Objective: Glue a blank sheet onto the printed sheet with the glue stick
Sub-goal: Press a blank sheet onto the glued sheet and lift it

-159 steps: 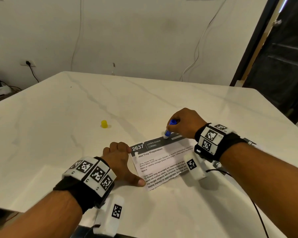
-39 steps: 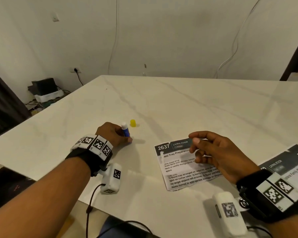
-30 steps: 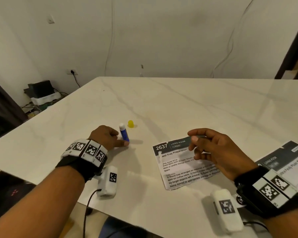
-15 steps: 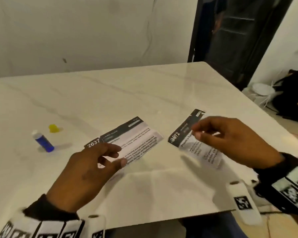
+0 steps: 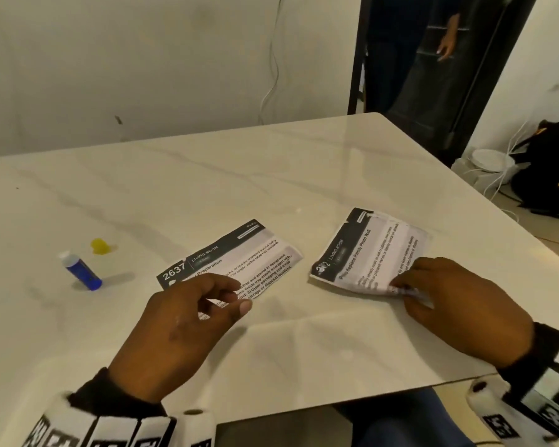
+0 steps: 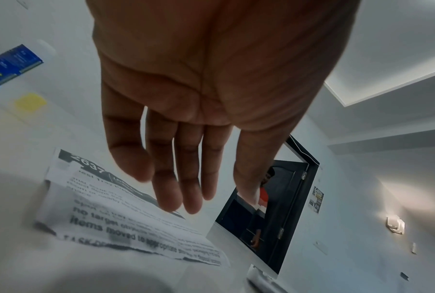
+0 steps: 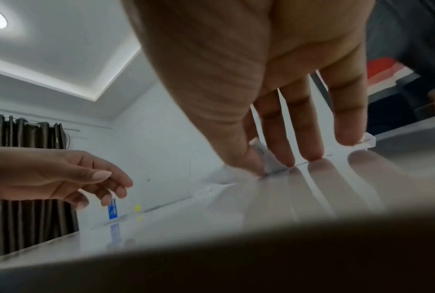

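The printed sheet headed 2637 (image 5: 239, 256) (image 6: 126, 218) lies flat in the middle of the white table (image 5: 271, 175). My left hand (image 5: 236, 298) (image 6: 181, 188) hovers over its near left corner with relaxed fingers, holding nothing. A second printed sheet (image 5: 371, 250) lies to the right, its near edge slightly raised. My right hand (image 5: 400, 290) (image 7: 274, 162) pinches that edge between thumb and fingers. The blue glue stick (image 5: 81, 271) (image 6: 8, 67) (image 7: 112, 209) stands uncapped and tilted at the left, with its yellow cap (image 5: 100, 246) (image 6: 30, 101) just behind it.
The table's near edge (image 5: 304, 411) runs just below my hands. A dark doorway with a person (image 5: 446, 37) in it stands behind the table's far right corner. A black bag (image 5: 549, 175) and white cables lie on the floor at the right.
My right hand has lowered the second sheet from the air onto the table. Before that, my left hand let go of the glue stick and moved over to the 2637 sheet.
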`<state>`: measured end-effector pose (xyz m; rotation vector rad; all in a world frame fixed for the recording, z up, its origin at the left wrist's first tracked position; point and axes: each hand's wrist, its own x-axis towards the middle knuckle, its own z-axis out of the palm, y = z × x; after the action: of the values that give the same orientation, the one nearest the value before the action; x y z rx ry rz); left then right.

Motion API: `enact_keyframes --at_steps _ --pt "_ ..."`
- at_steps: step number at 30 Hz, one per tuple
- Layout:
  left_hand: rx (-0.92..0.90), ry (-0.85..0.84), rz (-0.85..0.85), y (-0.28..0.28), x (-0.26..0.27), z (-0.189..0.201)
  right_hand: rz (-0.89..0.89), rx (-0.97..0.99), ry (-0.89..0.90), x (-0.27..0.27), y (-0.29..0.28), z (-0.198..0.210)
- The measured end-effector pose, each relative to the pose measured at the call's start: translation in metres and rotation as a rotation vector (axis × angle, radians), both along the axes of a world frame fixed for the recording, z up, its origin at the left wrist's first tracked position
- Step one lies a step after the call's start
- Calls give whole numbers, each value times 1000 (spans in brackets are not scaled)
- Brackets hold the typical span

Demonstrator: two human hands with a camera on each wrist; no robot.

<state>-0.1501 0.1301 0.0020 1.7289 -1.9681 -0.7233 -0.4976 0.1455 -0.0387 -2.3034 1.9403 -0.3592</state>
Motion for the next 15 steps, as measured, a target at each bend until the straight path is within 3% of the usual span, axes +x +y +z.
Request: enact_keyframes --at_steps 3,7,11,15 --pt "7 35 22 2 9 5 -11 18 -35 5 -3 29" --pt "26 108 77 0 29 12 8 -46 -239 22 -9 92" --pt "59 330 92 -9 52 13 144 59 -692 52 -23 125" --pt "115 694 120 -11 71 9 216 354 -1187 92 -45 123"
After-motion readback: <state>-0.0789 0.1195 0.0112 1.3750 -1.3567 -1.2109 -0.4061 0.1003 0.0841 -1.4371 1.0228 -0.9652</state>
